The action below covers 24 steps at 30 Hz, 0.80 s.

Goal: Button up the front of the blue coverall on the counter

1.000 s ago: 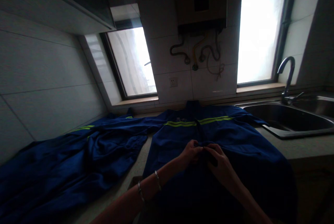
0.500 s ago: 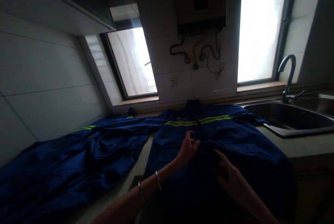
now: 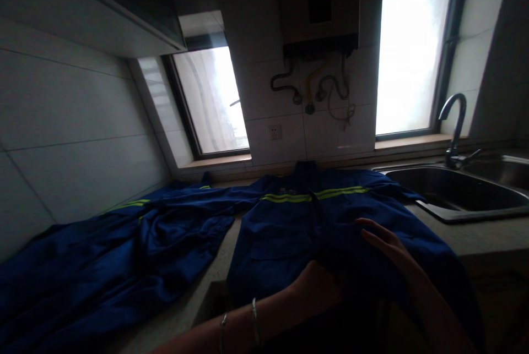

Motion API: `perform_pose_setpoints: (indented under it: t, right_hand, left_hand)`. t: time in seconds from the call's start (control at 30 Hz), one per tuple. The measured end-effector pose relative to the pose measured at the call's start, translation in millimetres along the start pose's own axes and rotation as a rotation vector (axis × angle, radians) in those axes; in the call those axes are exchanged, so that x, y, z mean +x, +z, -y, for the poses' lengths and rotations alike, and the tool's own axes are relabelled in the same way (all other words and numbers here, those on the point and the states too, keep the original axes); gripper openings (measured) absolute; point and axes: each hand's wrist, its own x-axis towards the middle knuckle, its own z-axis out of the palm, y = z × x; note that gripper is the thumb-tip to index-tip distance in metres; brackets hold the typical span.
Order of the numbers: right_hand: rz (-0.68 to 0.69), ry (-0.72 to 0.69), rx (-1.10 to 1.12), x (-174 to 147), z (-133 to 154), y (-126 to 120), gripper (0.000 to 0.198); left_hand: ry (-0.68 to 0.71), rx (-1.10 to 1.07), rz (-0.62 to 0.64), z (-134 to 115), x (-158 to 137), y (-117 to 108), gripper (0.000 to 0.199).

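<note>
A dark blue work jacket point(image 3: 273, 233) with paired yellow-green stripes across the chest lies spread on the counter, its collar toward the wall. My left hand point(image 3: 316, 282), two bracelets on its wrist, is closed on the jacket's front near the lower middle; its fingertips are lost in shadow. On the other front panel rests my right hand point(image 3: 386, 246), fingers stretched out over the cloth and thumb hidden. Between the hands the fabric looks raised and bunched, though darkness hides its edge.
Another blue garment point(image 3: 165, 249) with similar stripes lies crumpled at left. A sink point(image 3: 446, 213) with a curved faucet point(image 3: 457, 123) is set into the counter point(image 3: 479, 235) at right. A water heater point(image 3: 318, 7) hangs on the wall above pipes, between two windows.
My left hand has moved down and toward me, closing on the jacket front. My right hand has shifted up and right, its fingers now over the cloth. The heater's green light no longer shows.
</note>
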Motion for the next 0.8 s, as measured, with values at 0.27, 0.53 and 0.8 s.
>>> perform_pose_setpoints:
  t: [0.27, 0.53, 0.8]
  right_hand:
    - [-0.102, -0.147, -0.163, -49.1, 17.2, 1.4, 0.037]
    - [-0.357, -0.274, -0.568, -28.1, 8.2, -20.1, 0.035]
    - [-0.543, -0.236, -0.564, -27.3, 13.4, -26.6, 0.062]
  left_hand:
    - [0.293, 0.468, -0.121, -15.1, 0.4, -22.8, 0.040]
    - [0.014, 0.631, 0.328, -51.8, -28.8, -55.5, 0.031]
    - [-0.159, 0.670, 0.055, -51.6, -32.0, -101.4, 0.078]
